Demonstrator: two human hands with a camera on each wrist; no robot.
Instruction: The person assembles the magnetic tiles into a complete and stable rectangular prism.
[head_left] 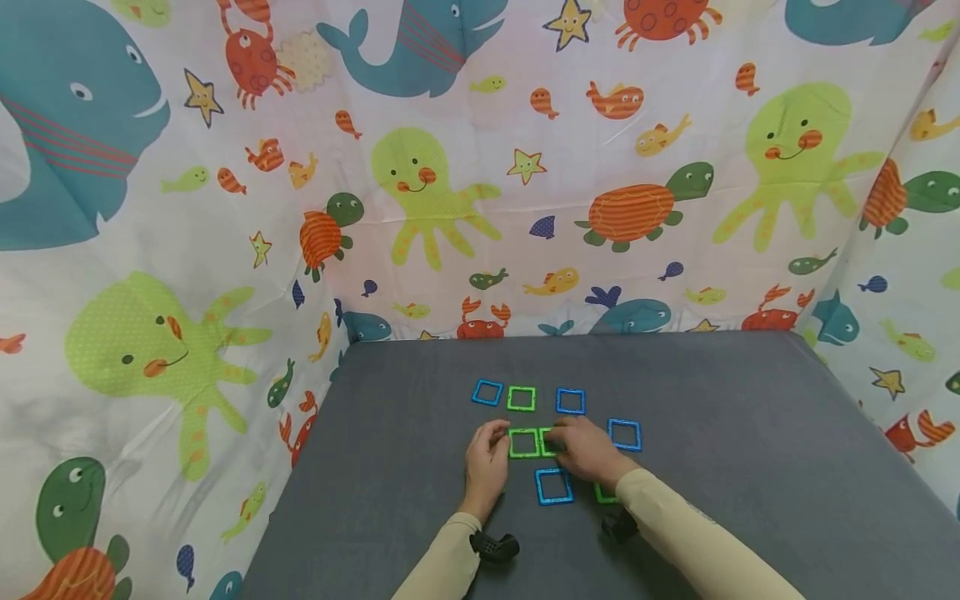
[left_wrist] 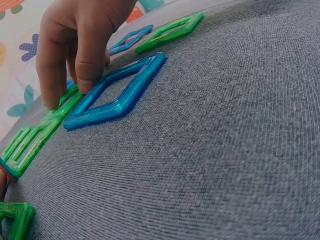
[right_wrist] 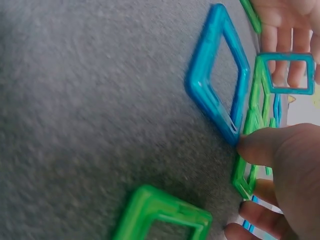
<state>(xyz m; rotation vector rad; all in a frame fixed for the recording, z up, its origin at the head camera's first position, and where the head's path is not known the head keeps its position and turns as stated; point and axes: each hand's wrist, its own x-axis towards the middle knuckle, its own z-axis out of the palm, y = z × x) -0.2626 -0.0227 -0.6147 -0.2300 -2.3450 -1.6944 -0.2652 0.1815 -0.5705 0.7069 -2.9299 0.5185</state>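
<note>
Two green square magnetic tile frames lie edge to edge on the grey table: the left one (head_left: 524, 456) between my hands, the right one (right_wrist: 243, 186) under my right hand (head_left: 588, 451). Its thumb and fingers grip the right green tile's edges. My left hand (head_left: 486, 471) holds a blue square tile frame (right_wrist: 292, 91) upright at the left end of the green pair, best seen in the right wrist view. Its fingers lie behind that frame. Nearest my right hand, a flat blue tile (head_left: 553, 501) lies in front of the green pair.
Behind the pair lie a blue tile (head_left: 487, 402), a green tile (head_left: 521, 408) and another blue tile (head_left: 571, 411). A blue tile (head_left: 625, 447) sits right of my right hand; a green tile (head_left: 606, 498) is partly under that forearm. A patterned curtain (head_left: 450, 208) surrounds the table (head_left: 390, 433).
</note>
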